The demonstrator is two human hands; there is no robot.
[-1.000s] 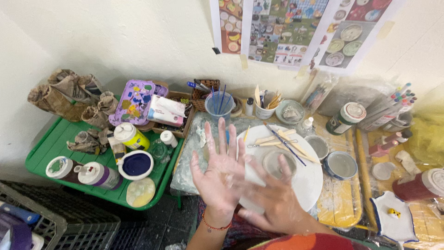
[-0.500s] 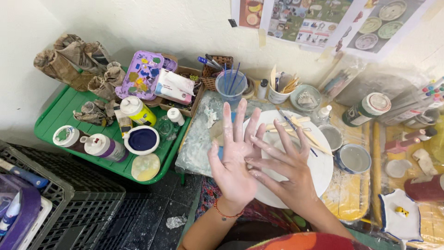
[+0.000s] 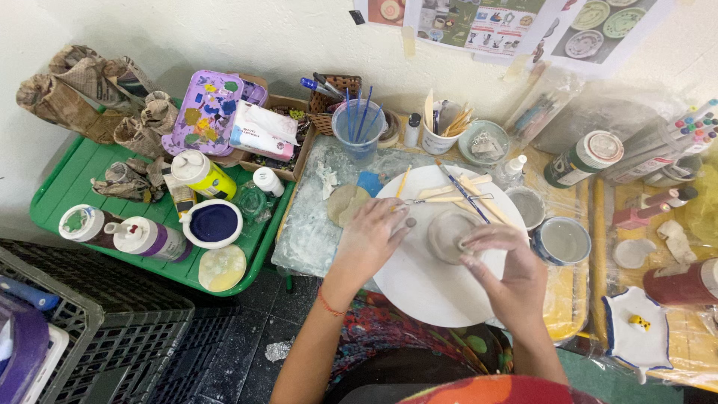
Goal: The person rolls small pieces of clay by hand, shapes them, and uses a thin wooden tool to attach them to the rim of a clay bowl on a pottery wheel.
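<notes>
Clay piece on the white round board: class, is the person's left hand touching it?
No: the left hand rests on the white round board beside the clay piece, while the right hand touches it.

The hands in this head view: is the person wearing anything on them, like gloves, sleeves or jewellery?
No gloves and no sleeves: both forearms are bare. The left hand has a thin red string bracelet at the wrist. The right hand wears nothing visible. Pale clay smears show on the fingers of both.

Pottery workshop: clay piece (image 3: 449,236), brushes (image 3: 359,120), paint bottles (image 3: 198,173).
</notes>
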